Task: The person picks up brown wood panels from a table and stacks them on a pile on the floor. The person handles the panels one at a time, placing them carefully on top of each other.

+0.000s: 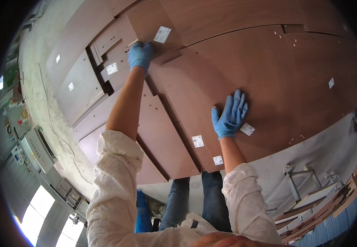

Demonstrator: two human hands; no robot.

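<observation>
My left hand [140, 55], in a blue glove, reaches forward to the far left part of a layer of brown wooden panels. Its fingers are curled around a narrow brown panel, whose pale raw edge [132, 43] shows beside the knuckles; the fingertips are hidden. My right hand [230, 115], gloved in blue too, lies flat with fingers spread on a large brown panel [261, 82]. One fingertip of that glove is torn. A white label [247, 129] is stuck to the panel beside this hand.
Panels of several sizes lie stepped and overlapping, with gaps between them. A greyish panel [81, 84] sits at the left. Metal-framed carts [300, 183] and stacked boards [316, 212] stand at lower right. A cable [57, 123] runs over the floor at left, near a grey machine [38, 150].
</observation>
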